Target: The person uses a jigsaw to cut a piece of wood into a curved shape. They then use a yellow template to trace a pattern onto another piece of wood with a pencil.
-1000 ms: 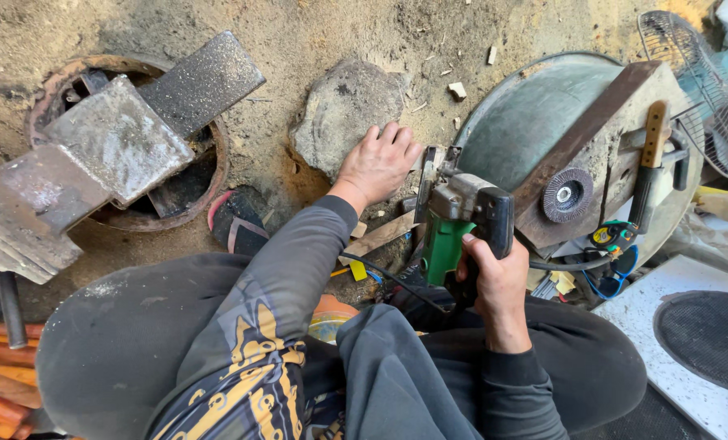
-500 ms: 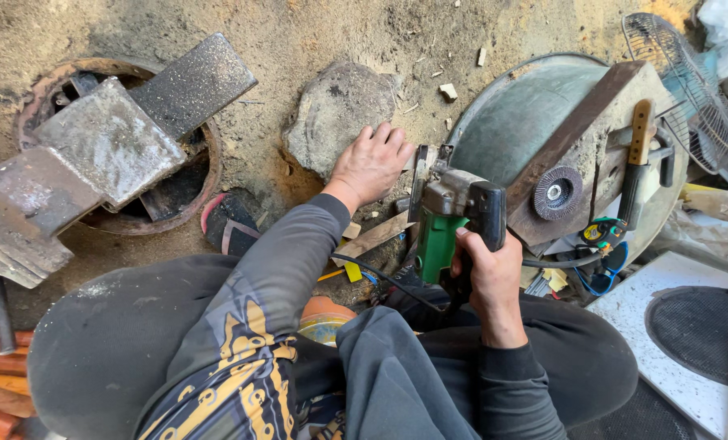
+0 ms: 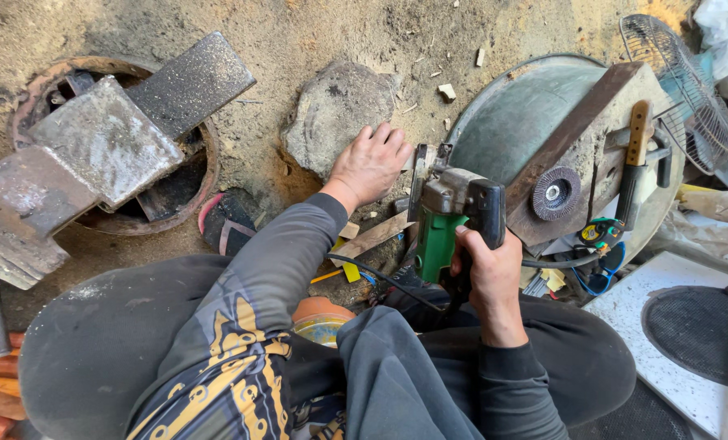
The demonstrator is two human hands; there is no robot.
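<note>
Crouched low, the person's right hand (image 3: 486, 269) is clenched round the green angle grinder (image 3: 449, 220) over the dirt floor (image 3: 299, 49); the left hand (image 3: 370, 163), spread flat, presses beside the flat stone (image 3: 331, 114). Better keep those fingers behind the disc.

The right hand (image 3: 488, 273) is wrapping the black handle of the green power saw (image 3: 449, 216), hiding most of the grip, and its blade is showing only edge-on. The left hand (image 3: 370, 163) is covering what lies under its palm beside the flat stone (image 3: 331, 114). The standing fan (image 3: 677, 85) is running off the right edge. The metal slabs (image 3: 63, 175) are covering most of the round pit (image 3: 205, 163).
</note>
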